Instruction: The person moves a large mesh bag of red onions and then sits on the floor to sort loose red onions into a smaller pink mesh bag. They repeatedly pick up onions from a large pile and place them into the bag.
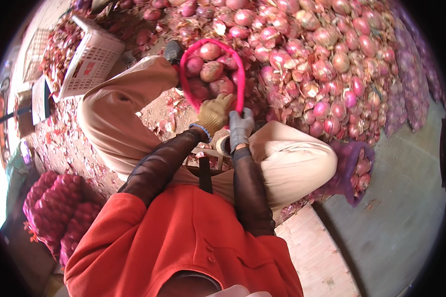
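Observation:
A mesh bag with a bright pink rim (241, 80) stands mouth up between my knees, with several red onions (211, 71) inside. My left hand (215, 113), in a tan knitted glove, lies over the near side of the rim with its fingers towards the onions. Whether those fingers grip anything is hidden. On the near right of the same rim, my right hand (241, 126) in a grey glove is closed around the pink edge. The lower part of the bag is mostly out of sight.
A large heap of loose red onions (323, 70) spreads ahead and right. At left stands a pale plastic crate (91, 61) beside onion skins. Filled net sacks (55, 208) lie at lower left. A purple mesh sack (342, 170) with onions lies by my right knee.

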`<state>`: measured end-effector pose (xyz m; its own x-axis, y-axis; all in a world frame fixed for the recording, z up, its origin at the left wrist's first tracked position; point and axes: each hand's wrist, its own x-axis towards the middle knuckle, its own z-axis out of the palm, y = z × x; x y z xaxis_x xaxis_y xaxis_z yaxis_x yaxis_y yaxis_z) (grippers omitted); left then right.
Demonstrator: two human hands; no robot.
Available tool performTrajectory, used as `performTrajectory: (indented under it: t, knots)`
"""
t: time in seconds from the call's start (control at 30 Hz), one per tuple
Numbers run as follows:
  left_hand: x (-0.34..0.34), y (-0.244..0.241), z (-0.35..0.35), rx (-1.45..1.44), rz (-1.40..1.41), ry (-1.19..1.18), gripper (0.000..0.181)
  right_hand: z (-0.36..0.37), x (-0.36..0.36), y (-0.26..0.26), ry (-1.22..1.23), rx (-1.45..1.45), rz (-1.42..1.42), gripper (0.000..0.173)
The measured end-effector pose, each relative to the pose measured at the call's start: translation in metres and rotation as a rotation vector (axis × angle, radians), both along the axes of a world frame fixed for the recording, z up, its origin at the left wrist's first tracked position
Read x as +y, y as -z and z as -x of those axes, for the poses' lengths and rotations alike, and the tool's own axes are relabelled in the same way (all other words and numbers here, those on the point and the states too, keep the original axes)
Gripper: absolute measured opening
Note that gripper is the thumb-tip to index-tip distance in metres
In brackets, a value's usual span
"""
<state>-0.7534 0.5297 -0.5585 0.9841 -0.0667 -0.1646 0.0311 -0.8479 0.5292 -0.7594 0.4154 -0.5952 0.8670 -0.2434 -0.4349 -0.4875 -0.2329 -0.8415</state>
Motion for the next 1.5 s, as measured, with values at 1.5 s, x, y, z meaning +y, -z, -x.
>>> performTrajectory:
  t: [1.5]
  knots:
    - [0.003, -0.111, -0.122, 0.061, 0.695, -0.371, 0.081, -0.173, -0.103, -0.076, -0.809, 0.135, 0.15, 0.075]
